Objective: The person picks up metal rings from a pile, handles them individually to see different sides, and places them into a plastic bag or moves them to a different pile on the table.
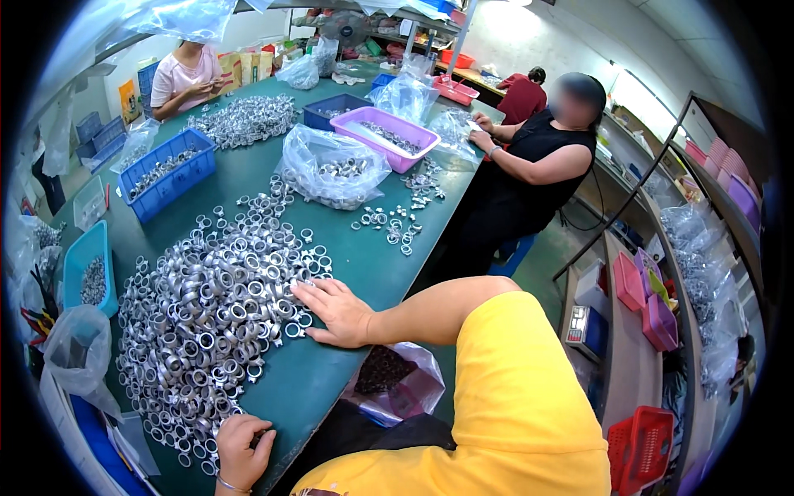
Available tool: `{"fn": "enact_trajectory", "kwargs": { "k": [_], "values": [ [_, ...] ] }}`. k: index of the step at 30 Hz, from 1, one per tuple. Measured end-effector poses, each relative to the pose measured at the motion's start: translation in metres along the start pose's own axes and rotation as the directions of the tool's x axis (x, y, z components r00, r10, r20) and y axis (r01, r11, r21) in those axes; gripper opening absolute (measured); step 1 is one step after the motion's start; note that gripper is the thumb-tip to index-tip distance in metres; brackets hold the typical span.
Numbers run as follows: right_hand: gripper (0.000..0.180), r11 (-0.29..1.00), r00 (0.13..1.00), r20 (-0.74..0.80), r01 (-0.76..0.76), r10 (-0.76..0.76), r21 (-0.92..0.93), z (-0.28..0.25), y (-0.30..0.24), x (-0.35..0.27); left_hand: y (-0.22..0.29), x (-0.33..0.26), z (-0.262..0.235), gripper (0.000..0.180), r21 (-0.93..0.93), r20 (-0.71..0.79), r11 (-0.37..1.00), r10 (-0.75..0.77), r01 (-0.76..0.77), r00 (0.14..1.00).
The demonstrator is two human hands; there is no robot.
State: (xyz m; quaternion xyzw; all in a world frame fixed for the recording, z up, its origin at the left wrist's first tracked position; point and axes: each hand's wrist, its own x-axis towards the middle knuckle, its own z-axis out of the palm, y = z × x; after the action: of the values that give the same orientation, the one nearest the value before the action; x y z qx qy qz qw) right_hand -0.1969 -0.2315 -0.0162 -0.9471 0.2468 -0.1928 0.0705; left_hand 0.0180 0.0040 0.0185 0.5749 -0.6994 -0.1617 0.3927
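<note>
A large heap of silver metal rings (207,314) covers the green table (364,264) in front of me. My right hand (335,310) lies flat on the table at the heap's right edge, fingers spread and fingertips touching the outer rings. My left hand (240,450), with a thin bracelet on the wrist, sits at the heap's near edge with its fingers curled in over a few rings. A yellow sleeve covers my right shoulder.
A clear bag of dark parts (393,380) sits by my lap. On the table are a bagged batch of rings (331,169), a blue crate (165,178), a purple tray (385,136) and a cyan bin (87,269). A person in black (538,165) sits at the right, and another in pink (186,74) at the far end.
</note>
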Motion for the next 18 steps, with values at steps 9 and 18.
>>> {"fn": "enact_trajectory", "kwargs": {
  "k": [9, 18],
  "values": [
    [0.075, 1.000, 0.999, 0.020, -0.026, 0.026, 0.013, 0.000, -0.002, 0.002, -0.006, -0.003, 0.009, 0.013, -0.113, -0.086, 0.986, -0.132, 0.122, 0.987],
    [0.073, 1.000, 1.000, -0.013, 0.024, -0.024, 0.013, 0.004, -0.007, 0.009, 0.007, -0.011, -0.021, 0.022, -0.343, -0.460, 0.933, -0.062, -0.113, 0.886]
  ]
}}
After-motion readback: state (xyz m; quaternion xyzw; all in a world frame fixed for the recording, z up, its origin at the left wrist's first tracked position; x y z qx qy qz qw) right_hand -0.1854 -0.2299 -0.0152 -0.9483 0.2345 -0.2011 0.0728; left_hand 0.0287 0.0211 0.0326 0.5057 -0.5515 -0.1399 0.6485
